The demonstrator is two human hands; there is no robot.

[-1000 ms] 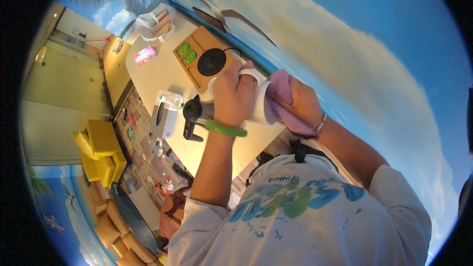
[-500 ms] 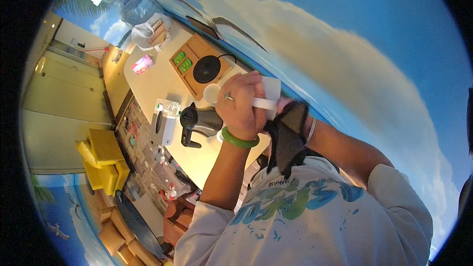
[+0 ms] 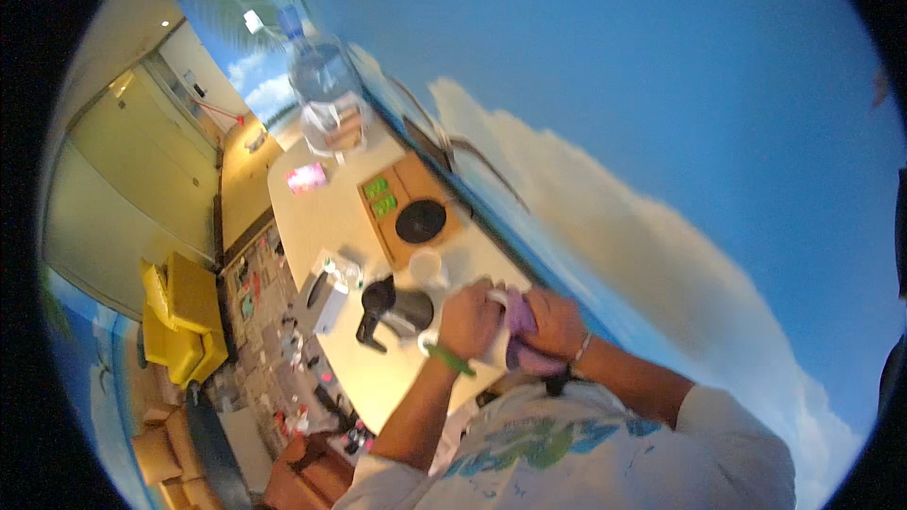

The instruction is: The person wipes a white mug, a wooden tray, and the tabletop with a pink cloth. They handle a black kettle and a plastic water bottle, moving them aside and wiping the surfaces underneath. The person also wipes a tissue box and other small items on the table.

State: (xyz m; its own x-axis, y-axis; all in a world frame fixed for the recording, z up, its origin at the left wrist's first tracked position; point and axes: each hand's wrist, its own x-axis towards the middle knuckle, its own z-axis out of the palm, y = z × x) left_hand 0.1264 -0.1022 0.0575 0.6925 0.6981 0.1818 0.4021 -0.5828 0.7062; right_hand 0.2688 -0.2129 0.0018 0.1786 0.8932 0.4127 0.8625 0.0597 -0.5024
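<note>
My left hand (image 3: 470, 323), with a green bangle on its wrist, is closed round a white mug (image 3: 498, 297). Most of the mug is hidden by my fingers. My right hand (image 3: 557, 326) grips a purplish cloth (image 3: 521, 314) pressed against the mug, and part of the cloth hangs below. Both hands are close together, above the near end of the table. Beside my left wrist stands a dark electric kettle (image 3: 408, 312) with a black handle. Another white cup (image 3: 428, 269) stands just beyond my left hand. A small white round thing (image 3: 427, 342) shows partly beside the bangle.
The pale table (image 3: 302, 217) carries a wooden tray (image 3: 408, 175) with a round black base and green packets. A box (image 3: 327, 310), clear bottle (image 3: 348, 272), pink packet (image 3: 306, 178), white bag (image 3: 331, 125) and big water bottle (image 3: 323, 74) stand around. A painted wall (image 3: 605, 208) borders the right side.
My hands have moved lower in the view, and the mug is turned so that less of it shows. The cloth appears purplish rather than black. The whole view has shifted.
</note>
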